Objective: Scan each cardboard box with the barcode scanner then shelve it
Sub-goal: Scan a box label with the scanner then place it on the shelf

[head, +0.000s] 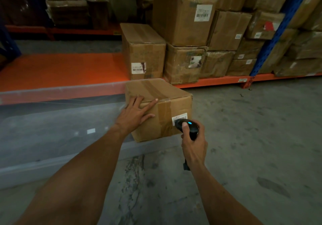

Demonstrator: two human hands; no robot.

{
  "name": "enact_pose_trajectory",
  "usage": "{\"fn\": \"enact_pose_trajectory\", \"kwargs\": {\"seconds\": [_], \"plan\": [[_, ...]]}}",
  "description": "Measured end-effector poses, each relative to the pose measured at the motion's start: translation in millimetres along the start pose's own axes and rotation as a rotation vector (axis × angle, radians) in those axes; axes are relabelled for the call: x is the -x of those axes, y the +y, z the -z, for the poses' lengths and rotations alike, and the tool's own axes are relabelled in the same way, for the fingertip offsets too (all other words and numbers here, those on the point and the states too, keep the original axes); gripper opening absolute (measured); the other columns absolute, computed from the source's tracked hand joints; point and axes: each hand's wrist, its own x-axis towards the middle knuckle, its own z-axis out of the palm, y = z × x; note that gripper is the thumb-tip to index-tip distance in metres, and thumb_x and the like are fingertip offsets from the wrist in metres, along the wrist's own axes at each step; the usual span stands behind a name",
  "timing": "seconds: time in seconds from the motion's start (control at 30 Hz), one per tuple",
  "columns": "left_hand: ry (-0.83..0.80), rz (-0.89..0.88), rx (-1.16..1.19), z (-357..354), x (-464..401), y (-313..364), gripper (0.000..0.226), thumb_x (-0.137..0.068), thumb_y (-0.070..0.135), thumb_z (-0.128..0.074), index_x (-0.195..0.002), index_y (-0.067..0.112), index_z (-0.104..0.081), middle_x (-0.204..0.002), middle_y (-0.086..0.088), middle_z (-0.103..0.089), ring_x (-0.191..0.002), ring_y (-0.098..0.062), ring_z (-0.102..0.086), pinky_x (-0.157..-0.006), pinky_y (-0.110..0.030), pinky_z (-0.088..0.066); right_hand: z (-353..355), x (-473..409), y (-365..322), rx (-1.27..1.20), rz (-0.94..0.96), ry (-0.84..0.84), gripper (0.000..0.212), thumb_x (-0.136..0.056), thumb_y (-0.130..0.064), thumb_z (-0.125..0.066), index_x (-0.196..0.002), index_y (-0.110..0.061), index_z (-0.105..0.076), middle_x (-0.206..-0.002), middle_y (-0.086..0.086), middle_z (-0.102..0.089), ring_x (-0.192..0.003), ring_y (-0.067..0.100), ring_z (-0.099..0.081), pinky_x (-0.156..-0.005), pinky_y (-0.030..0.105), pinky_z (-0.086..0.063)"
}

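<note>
A: Fingers [148, 105] of our left hand [135, 114] lie straight and spread, flat over the near top corner of the cardboard box [158, 109]; they steady it and grip nothing. Fingers of our right hand [192, 143] are curled round the handle of the barcode scanner [187, 126], thumb on top beside its lit blue indicator.

B: Box position?

A: It sits on the right end of a clear plastic bin [52, 125] on the concrete floor [252, 137], just in front of the orange shelf [57, 68]. The scanner head is almost touching the white barcode label [179, 117] on the near side face, partly covering it.

B: Step, as we judge it?

A: Scanning. Shelving not yet begun.

B: Risks?

A: First, a failed read: the head is so near the label, and the light so dim, that the code may not register. Second, the box rests near the bin's edge, so a hard press from our flat left hand could tip or slide it. Third, lifting one-handed while we hold the scanner risks a drop. The free shelf space lies left of the stacked boxes [184, 17].
</note>
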Motion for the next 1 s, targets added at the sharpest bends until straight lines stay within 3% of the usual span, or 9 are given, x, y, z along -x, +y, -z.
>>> {"fn": "enact_pose_trajectory", "kwargs": {"seconds": [0.37, 0.53, 0.67, 0.8, 1.0], "plan": [[-0.007, 0.002, 0.004, 2.4, -1.1, 0.2, 0.063, -0.093, 0.061, -0.03, -0.152, 0.042, -0.021, -0.138, -0.021, -0.041, -0.125, -0.037, -0.04, -0.083, -0.049, -0.053, 0.4, -11.5, -1.8, -0.003, 0.037, 0.033, 0.037, -0.082, -0.068, -0.057, -0.117, -0.056, -0.054, -0.104, -0.016, -0.071, -0.093, 0.019, -0.073, -0.083, 0.047, -0.061], [-0.01, 0.003, 0.017, 3.0, -2.2, -1.9, 0.061, -0.096, 0.054, -0.042, -0.152, 0.041, -0.023, -0.139, -0.021, -0.041, -0.125, -0.037, -0.041, -0.081, -0.048, -0.053, -2.2, -9.3, -3.6, -0.001, 0.082, 0.074, 0.036, -0.083, -0.071, -0.056, -0.117, -0.059, -0.055, -0.103, -0.022, -0.069, -0.1, 0.008, -0.068, -0.082, 0.03, -0.058], [-0.025, 0.01, 0.042, 4.6, -2.8, -6.5, 0.06, -0.095, 0.055, -0.041, -0.151, 0.044, -0.021, -0.14, -0.019, -0.039, -0.126, -0.035, -0.04, -0.082, -0.047, -0.052, -4.2, -9.2, -3.9, 0.002, 0.072, 0.065, 0.035, -0.083, -0.071, -0.056, -0.116, -0.059, -0.055, -0.1, -0.028, -0.067, -0.097, 0.002, -0.066, -0.083, 0.035, -0.059], [-0.056, -0.006, 0.043, 8.1, -4.6, -11.6, 0.063, -0.091, 0.064, -0.03, -0.151, 0.048, -0.019, -0.141, -0.016, -0.038, -0.127, -0.033, -0.039, -0.081, -0.048, -0.052, -11.4, -0.8, -2.9, 0.006, 0.103, -0.008, 0.04, -0.082, -0.072, -0.056, -0.118, -0.058, -0.055, -0.1, -0.028, -0.067, -0.099, 0.001, -0.066, -0.08, 0.026, -0.058], [-0.122, -0.044, 0.038, 14.4, -8.7, -19.0, 0.066, -0.088, 0.07, -0.028, -0.15, 0.052, -0.014, -0.143, -0.011, -0.039, -0.129, -0.03, -0.039, -0.086, -0.046, -0.049, -34.4, 20.8, 1.1, 0.011, 0.117, -0.114, 0.05, -0.08, -0.074, -0.058, -0.122, -0.048, -0.061, -0.1, -0.025, -0.068, -0.1, 0.006, -0.067, -0.088, 0.036, -0.059]]}}
